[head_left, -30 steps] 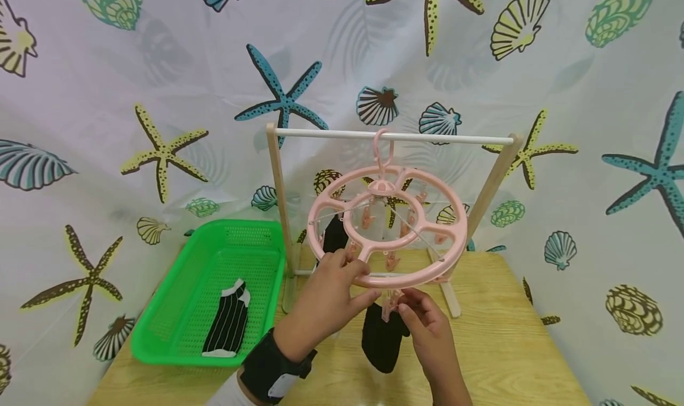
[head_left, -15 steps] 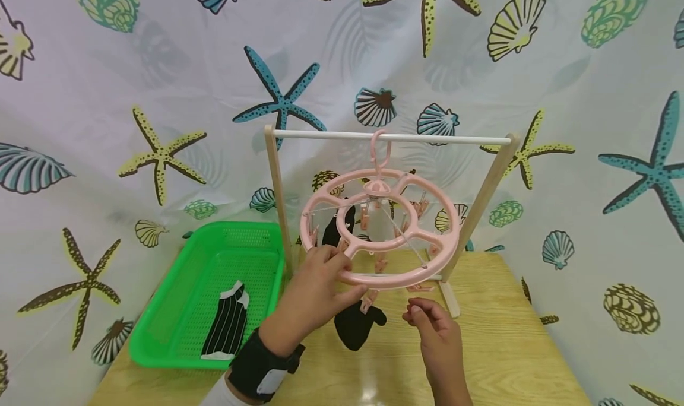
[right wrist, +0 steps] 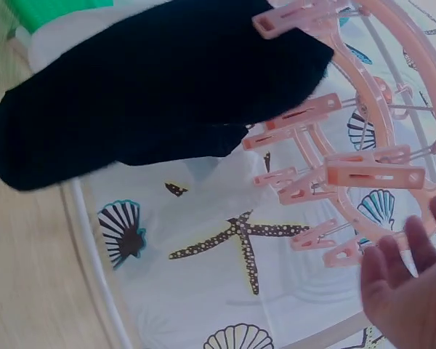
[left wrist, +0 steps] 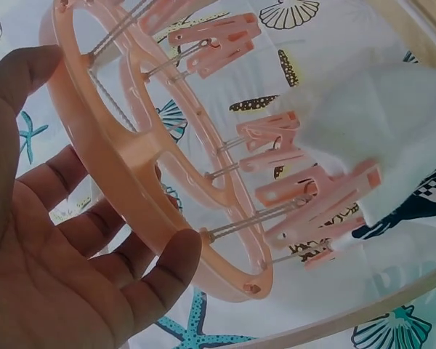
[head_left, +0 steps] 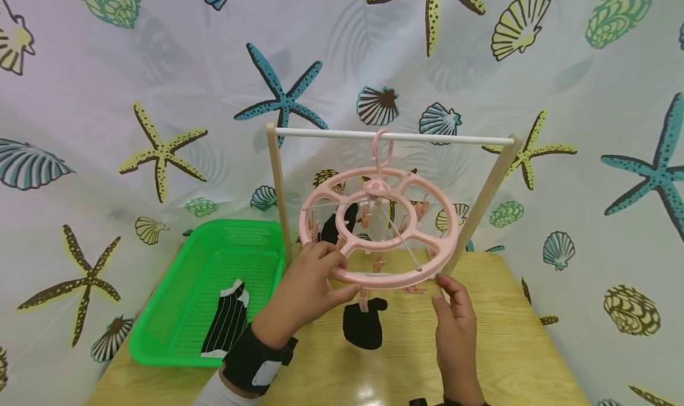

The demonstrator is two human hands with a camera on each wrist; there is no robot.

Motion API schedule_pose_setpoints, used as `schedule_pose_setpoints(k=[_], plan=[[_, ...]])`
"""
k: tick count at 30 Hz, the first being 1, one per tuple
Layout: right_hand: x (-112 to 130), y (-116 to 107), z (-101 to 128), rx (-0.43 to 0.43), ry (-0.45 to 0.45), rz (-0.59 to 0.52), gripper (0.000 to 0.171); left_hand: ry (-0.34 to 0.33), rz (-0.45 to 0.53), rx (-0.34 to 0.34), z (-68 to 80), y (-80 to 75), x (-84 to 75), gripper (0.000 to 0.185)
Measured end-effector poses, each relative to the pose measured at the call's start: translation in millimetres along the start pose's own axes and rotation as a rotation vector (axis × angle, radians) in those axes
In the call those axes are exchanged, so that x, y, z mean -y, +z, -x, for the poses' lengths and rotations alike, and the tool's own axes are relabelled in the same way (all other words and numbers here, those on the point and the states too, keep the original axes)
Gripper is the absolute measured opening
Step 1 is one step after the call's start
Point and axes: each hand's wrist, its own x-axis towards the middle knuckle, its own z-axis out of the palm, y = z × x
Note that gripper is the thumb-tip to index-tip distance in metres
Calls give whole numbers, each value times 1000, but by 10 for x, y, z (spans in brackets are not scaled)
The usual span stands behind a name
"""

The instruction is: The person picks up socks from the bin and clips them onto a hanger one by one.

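Head view. A round pink hanger (head_left: 378, 228) hangs by its hook from the white rail of one wooden rack (head_left: 392, 156) standing on the table (head_left: 502, 346). The left hand (head_left: 307, 293) grips the hanger's near-left rim, fingers curled over the top, thumb beneath. The right hand (head_left: 454, 317) stands at the near-right rim, fingers nearly straight, tips touching or just at the ring's edge; it holds nothing. Black socks on the hanger: two counted, one (head_left: 364, 323) clipped at the near rim between the two hands, one (head_left: 336, 225) at the far-left side behind the ring. One green basket (head_left: 176, 311) sits left of the rack; one striped sock (head_left: 227, 323) lies in it.

Left wrist view. The hanger's rim (left wrist: 131, 174) runs across the left hand's (left wrist: 65, 269) palm side, thumb and fingers wrapped loosely round it. Several pink clips (left wrist: 305, 196) hang from the ring on cords; exact count cannot be told.

Right wrist view. The near black sock (right wrist: 152, 94) hangs from a clip, well apart from the right hand (right wrist: 407, 298), whose straight, spread fingertips lie just beside the rim.
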Motion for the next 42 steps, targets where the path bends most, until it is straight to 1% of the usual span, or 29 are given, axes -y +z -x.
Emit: schedule_pose_setpoints(k=[2, 5, 7, 9, 11, 14, 17, 20, 22, 25, 30, 34, 39, 42], plan=[[4, 7, -46, 91, 4, 21, 36, 6, -7, 3, -1, -5, 16, 33], [-19, 32, -97, 224, -19, 24, 43, 29, -22, -3, 4, -15, 47, 32], [-33, 45, -113, 279, -30, 35, 44, 42, -35, -2, 6, -19, 71, 31], [-44, 53, -118, 309, -39, 44, 40, 53, -41, -1, 7, -25, 88, 31], [-52, 58, -114, 303, -38, 56, 31, 58, -42, 5, 6, -32, 102, 32], [-73, 59, -103, 279, -45, 33, 19, 63, -36, 13, 12, -48, 114, 33], [-105, 51, -91, 279, -71, -14, 14, 69, -27, 14, 21, -69, 127, 35], [-123, 39, -89, 318, -107, -62, 15, 68, -20, 16, 24, -84, 143, 35], [-132, 34, -80, 339, -116, -89, 17, 63, -16, 21, 27, -84, 153, 34], [-145, 32, -58, 342, -112, -103, 21, 54, -4, 27, 31, -80, 164, 33], [-176, 44, -18, 283, -83, -75, 17, 61, -1, 8, 23, -84, 185, 35], [-188, 56, 11, 240, -82, -95, 17, 62, -6, -6, 19, -97, 201, 34], [-173, 71, 32, 235, -87, -121, 17, 62, -8, -3, 24, -89, 215, 33], [-161, 84, 41, 242, -88, -100, 15, 66, -13, -6, 25, -69, 229, 33]])
